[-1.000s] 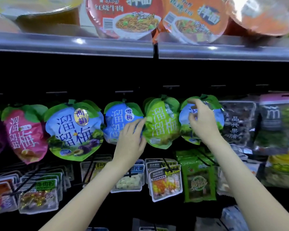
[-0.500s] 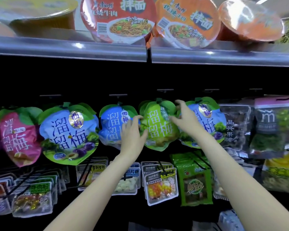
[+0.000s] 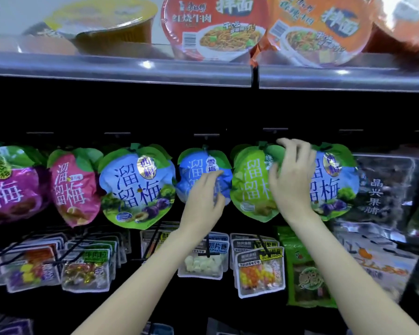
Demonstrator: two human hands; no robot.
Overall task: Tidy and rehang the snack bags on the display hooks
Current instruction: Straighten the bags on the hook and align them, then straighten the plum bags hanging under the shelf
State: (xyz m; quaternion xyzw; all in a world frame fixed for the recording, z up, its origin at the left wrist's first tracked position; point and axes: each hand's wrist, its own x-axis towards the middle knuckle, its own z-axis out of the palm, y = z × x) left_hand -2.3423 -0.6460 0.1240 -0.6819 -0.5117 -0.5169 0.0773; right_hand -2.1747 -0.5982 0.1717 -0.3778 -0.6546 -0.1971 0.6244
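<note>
- the person's right hand (image 3: 291,180) lies over the right half of the green plum bag (image 3: 249,184), fingers curled across its upper edge and thumb down its face; it looks like a grip on the bag's top right, though motion blur leaves the exact hold unclear
- the left hand (image 3: 203,197) is up against the small blue bag (image 3: 198,175) next door, fingers loosely bent and touching its crinkled front; whether it pinches the film or only presses it cannot be told
- the green bag hangs in the upper row, between the small blue bag and the blue-and-green bag (image 3: 334,182) on its right, under a hook (image 3: 275,129) whose tip is barely visible
- handling, as a judgement: these pouches look light, puffy and soft; the glossy film should be slippery and will crumple and twist under a squeeze; nothing fragile, but the hang hole could tear if yanked
- best hold is likely the flat leaf-shaped header at the top, near the hole; a pinch there steers the bag straight onto the hook; gripping the swollen belly would just let it swing
- noodle bowls (image 3: 215,27) sit on the shelf (image 3: 119,73) above
</note>
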